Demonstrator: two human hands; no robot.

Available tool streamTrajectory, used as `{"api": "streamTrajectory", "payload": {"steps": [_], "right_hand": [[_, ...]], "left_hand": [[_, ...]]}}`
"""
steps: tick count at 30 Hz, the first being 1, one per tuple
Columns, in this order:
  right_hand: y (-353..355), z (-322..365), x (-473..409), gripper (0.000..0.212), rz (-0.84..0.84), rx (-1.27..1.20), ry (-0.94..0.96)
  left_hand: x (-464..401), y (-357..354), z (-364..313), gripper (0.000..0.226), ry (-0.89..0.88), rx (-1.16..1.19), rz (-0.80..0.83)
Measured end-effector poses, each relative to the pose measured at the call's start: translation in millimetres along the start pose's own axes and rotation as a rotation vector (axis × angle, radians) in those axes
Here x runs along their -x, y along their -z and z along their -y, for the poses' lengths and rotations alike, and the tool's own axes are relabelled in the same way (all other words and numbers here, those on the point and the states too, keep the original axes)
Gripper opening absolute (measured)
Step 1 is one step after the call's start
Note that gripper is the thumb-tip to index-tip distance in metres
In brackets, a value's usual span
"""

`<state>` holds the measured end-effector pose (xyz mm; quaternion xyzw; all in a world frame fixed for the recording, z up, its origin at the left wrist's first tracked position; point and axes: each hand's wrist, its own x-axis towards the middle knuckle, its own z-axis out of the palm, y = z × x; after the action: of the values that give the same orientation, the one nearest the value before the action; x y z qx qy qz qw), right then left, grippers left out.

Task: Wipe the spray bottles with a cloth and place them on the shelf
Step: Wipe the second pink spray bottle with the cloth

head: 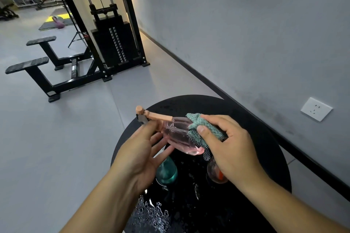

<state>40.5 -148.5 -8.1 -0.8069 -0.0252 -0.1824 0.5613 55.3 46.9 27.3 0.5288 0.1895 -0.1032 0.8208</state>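
Head view: pink spray bottle [176,136] between left hand [140,149] and cloth-pressing right hand [227,149].

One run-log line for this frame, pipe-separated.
phase: wiping | left hand: holds pink spray bottle | right hand: presses teal cloth on it | teal bottle waits on black table

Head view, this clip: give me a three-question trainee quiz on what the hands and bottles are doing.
1. True or false: the pink spray bottle stands upright on the black round table.
2. Which hand presses the teal cloth on the bottle? A) left hand B) right hand
3. Fill in: besides the pink one, ___ other bottles show on the table.

Key:
1. False; it is held tilted above the table, nozzle pointing left.
2. B
3. Two: a teal bottle and a clear bottle with orange inside, both partly hidden by the hands.
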Motion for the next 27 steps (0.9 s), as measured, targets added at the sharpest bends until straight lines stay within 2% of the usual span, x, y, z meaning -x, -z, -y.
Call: {"api": "streamTrajectory", "payload": {"steps": [7,14,20,25,27], "right_hand": [[0.1,-1.5,-3.4,0.03,0.021,0.137,0.084],[-8.0,13.0,-4.0,0.029,0.212,0.427,0.305],[6.1,6.3,-12.7,0.026,0.144,0.375,0.167],[0.2,17.5,-6.8,0.03,0.227,0.417,0.249],[2.3,16.9,-9.9,0.029,0.226,0.421,0.216]], "left_hand": [[0.3,-1.6,6.2,0.023,-0.005,0.02,-0.001],[3.8,-14.5,19.4,0.012,-0.09,-0.021,-0.031],[3.8,-15.5,13.3,0.012,-0.171,-0.004,-0.043],[7.0,-20.0,18.9,0.008,-0.169,-0.058,-0.013],[6.4,-18.3,18.8,0.008,-0.182,-0.07,-0.017]]}}
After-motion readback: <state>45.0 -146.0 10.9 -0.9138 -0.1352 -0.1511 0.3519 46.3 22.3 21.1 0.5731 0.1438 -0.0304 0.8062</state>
